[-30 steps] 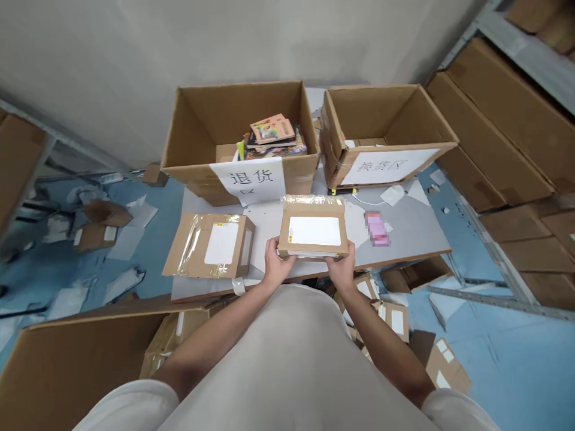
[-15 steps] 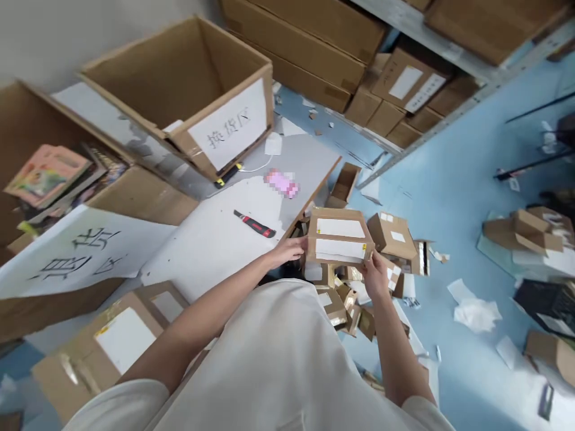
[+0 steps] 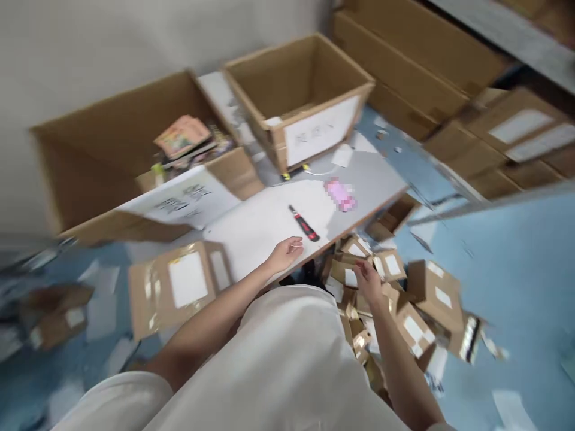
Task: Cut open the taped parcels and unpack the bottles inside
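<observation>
My left hand (image 3: 286, 254) hovers over the front edge of the white table (image 3: 251, 224), its fingers loosely bent and apart, with nothing in them. Close by on the tabletop lies a black and red utility knife (image 3: 304, 224). My right hand (image 3: 369, 281) is held out above a heap of opened cardboard boxes (image 3: 415, 332) on the floor, fingers slightly curled and empty. A small box with a white label (image 3: 351, 278) lies below its fingertips. Whether it is the one held earlier I cannot tell.
A large carton (image 3: 112, 155) holding books or magazines stands at the left, beside another tall carton (image 3: 309, 84) with a handwritten sheet. A taped box (image 3: 155, 299) sits at the near left. A blurred pink object (image 3: 340, 194) lies on the table. Shelving with boxes (image 3: 521, 129) stands at right.
Both my hands have let go of the labelled cardboard box and moved apart. The view has swung left, bringing the whole left carton into sight.
</observation>
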Demonstrator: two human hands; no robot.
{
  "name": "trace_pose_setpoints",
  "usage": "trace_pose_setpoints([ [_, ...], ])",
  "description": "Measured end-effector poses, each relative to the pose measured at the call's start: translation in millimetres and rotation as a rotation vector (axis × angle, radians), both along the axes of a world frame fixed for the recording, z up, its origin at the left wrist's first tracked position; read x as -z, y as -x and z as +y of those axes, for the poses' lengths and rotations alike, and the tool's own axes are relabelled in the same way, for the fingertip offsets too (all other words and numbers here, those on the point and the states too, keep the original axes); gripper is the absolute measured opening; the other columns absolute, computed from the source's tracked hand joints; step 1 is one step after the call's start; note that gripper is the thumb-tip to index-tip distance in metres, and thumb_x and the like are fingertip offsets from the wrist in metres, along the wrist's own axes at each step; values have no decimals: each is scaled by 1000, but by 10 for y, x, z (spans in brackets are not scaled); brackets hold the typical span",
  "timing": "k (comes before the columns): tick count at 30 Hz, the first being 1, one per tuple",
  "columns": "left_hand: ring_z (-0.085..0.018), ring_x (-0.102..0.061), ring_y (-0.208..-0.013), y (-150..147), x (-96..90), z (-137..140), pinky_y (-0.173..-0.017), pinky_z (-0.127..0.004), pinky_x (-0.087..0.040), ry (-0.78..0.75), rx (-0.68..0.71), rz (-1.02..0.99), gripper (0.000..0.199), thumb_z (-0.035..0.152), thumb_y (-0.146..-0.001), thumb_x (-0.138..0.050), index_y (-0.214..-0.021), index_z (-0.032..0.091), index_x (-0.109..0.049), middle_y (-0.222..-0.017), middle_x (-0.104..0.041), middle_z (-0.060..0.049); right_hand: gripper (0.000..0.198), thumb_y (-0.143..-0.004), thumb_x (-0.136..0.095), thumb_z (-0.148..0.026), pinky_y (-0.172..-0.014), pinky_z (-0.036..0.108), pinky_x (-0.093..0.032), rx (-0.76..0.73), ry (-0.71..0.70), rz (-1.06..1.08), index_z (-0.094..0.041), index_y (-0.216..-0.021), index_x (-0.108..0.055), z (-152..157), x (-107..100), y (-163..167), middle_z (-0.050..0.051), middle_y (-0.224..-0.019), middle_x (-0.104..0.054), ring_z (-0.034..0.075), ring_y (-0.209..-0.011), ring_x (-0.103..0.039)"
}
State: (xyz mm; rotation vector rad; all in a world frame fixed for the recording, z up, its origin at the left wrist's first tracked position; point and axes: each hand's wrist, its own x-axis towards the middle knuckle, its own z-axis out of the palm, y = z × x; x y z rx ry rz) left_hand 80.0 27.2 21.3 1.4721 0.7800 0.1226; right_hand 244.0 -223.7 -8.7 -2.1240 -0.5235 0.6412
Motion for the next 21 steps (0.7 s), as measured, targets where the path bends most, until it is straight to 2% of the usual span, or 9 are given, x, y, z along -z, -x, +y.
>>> trace_pose_setpoints([
  [2,-22,-64,-96,609,-81,168,-93,-40,-47,-69,-306,23,40,37,-72,-69,-105,15,-63,-105,-68,-12,29,-83,-50,-34,-79,45,-50,-380,24,-7,-21,-107,-63,726,-1,26,12,-97,-68,27,-85,-65],
  [5,-22,-62,-99,1519,-170,5,-91,-39,-47,-66,-787,79,41,41,-71,-68,-103,15,-62,-102,-67,-10,30,-78,-57,-24,-85,46,-47,-796,17,6,-17,-105,-66,1807,-26,346,14,-103,-67,27,-87,-65],
  [8,-24,-61,-99,2155,-152,-451,-82,-36,-49,130,-1141,176,41,44,-73,-66,-102,16,-60,-100,-65,-9,41,-72,-65,-21,-97,43,-42,-1044,-8,25,-17,-113,-65,2743,-69,925,12,-112,-66,28,-104,-61],
  [11,-23,-58,-107,2409,-78,-747,-76,-32,-50,403,-1484,174,40,40,-73,-68,-105,21,-55,-111,-60,-8,66,-74,-68,-33,-107,41,-34,-1233,-51,42,-16,-134,-47,3446,-116,1604,13,-138,-48,27,-127,-45],
  [13,-22,-58,-107,2414,-46,-754,-74,-30,-50,520,-1555,19,40,41,-73,-69,-105,24,-54,-114,-59,-6,69,-77,-64,-36,-111,40,-29,-1291,-52,74,-14,-139,-41,3724,-135,2001,13,-143,-42,26,-133,-37],
  [16,-19,-59,-101,2316,-38,-620,-74,-30,-52,535,-1493,-233,41,46,-71,-70,-105,28,-55,-113,-59,-3,63,-79,-62,-26,-108,39,-35,-1239,-26,92,-11,-137,-43,3821,-123,2324,15,-138,-45,26,-126,-45],
  [18,-18,-59,-100,2247,-51,-557,-73,-29,-53,510,-1477,-268,43,48,-69,-71,-105,30,-56,-117,-57,-1,56,-79,-59,-19,-104,39,-39,-1168,-17,74,-11,-133,-47,3719,-98,2299,15,-132,-48,26,-118,-52],
  [21,-19,-55,-107,2169,-95,-543,-72,-28,-53,474,-1431,-197,45,51,-69,-71,-107,33,-56,-126,-53,1,46,-82,-52,-17,-100,38,-44,-1089,-26,64,-13,-128,-52,3418,-79,1958,13,-124,-52,22,-106,-58],
])
